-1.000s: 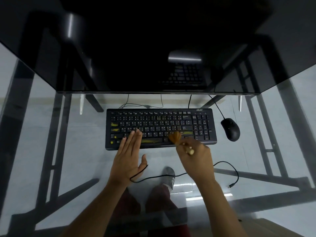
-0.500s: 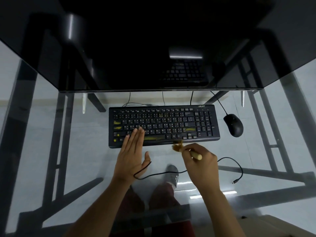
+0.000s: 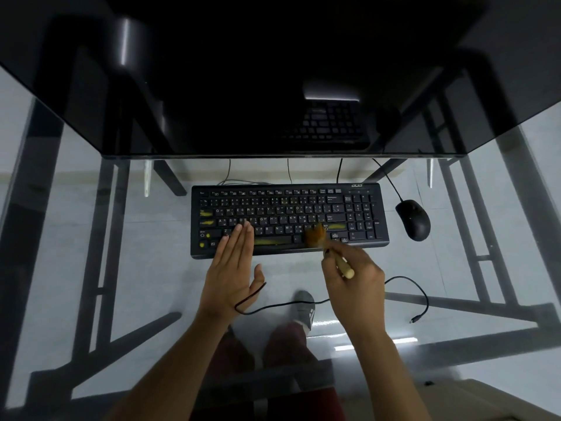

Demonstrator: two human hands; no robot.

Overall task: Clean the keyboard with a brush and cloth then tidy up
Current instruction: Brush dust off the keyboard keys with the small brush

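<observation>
While your left hand [image 3: 232, 270] lies flat, open, pinning the keyboard [image 3: 288, 218], flick the brush [image 3: 317, 237] gripped in your right hand [image 3: 353, 285] lightly between keys.

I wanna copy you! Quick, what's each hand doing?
Left hand: open, flat, fingertips on the keyboard.
Right hand: closed, holding the brush.

Brush [image 3: 315, 237] bristles, half a second earlier off the keyboard's [image 3: 358, 208] near edge, now rest on its bottom key rows; the right hand [image 3: 353, 287] has advanced with them.
</observation>
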